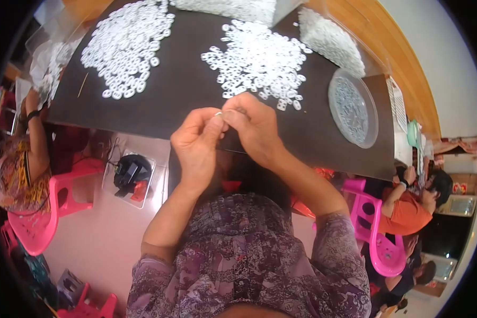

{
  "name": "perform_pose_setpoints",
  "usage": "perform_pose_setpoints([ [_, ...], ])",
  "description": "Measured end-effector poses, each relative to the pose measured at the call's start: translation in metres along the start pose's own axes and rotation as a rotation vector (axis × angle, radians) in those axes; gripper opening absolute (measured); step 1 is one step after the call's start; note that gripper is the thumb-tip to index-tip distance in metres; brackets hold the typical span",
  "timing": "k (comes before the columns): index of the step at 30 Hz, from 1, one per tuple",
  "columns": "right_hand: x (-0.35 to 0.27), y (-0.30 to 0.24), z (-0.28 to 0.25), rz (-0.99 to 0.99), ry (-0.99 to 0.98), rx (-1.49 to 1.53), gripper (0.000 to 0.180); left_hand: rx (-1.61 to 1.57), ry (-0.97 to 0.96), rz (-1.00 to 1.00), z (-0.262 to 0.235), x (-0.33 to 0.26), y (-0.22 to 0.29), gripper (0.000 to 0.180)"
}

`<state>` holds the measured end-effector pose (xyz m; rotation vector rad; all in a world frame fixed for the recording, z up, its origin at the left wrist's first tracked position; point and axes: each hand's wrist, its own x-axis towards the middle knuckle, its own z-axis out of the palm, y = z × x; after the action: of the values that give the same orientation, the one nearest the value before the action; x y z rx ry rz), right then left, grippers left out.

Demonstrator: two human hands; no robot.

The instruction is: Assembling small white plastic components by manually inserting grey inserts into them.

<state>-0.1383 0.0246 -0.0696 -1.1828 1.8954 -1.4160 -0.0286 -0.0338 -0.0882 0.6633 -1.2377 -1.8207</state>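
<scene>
Above the table's near edge, my left hand [197, 142] and my right hand [255, 126] meet with their fingertips pinched together. A small white piece [218, 114] shows between the left thumb and forefinger. The right thumb and forefinger press together right beside it; what they pinch is hidden. Just beyond my hands spreads a heap of small white oval pieces with holes [262, 58]. Another heap of similar white pieces [124, 45] lies at the far left. On the right stands a round clear tub [372, 119] with many small bluish-grey parts in it.
Clear bins of white pieces [331, 40] line the dark table's [191, 69] far side. A thin stick [82, 85] lies at left. People sit at both sides, one in orange [405, 212], near pink plastic stools [379, 238]. A black object [132, 172] rests below the table.
</scene>
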Motion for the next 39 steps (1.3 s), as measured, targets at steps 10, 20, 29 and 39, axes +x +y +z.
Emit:
perform_pose_setpoints([
  [10, -0.021, 0.032, -0.099, -0.277, 0.435, -0.593, 0.010, -0.115, 0.019, -0.088, 0.003, 0.009, 0.003, 0.008],
  [20, -0.012, 0.055, -0.126, -0.276, 0.487, -0.968, 0.011, -0.116, -0.047, -0.099, 0.017, 0.003, -0.002, 0.011],
  [29, 0.004, 0.064, -0.141, -0.141, 0.306, -1.011, 0.010, -0.111, -0.047, -0.126, 0.018, 0.001, -0.004, 0.010],
  [39, -0.011, 0.055, -0.120, -0.202, 0.314, -0.978, 0.006, -0.104, -0.050, -0.136, 0.015, 0.001, -0.003, 0.009],
])
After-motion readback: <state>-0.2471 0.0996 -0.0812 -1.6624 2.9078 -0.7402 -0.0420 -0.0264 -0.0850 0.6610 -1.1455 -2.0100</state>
